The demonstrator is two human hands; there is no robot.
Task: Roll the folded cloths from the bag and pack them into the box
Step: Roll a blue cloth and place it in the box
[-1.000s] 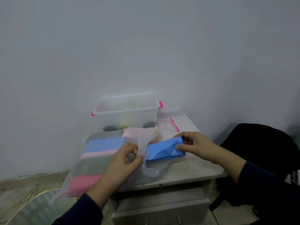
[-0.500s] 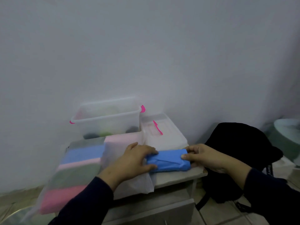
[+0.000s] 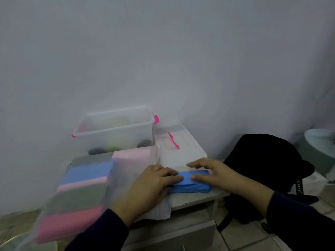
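Head view: left hand and right hand press a blue cloth with flat, nearly straight fingers at the cabinet top's front right edge. Translucent bag of folded cloths lies at left; clear box stands at the rear, its lid beside it.

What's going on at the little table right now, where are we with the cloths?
A person has both hands on a folded blue cloth lying at the front of the small table. The left hand lies flat across its left end; the right hand rests on its right end, thumb on top. It is not yet rolled. The bag of folded cloths lies to the left. The clear box stands open at the back, its lid beside it.
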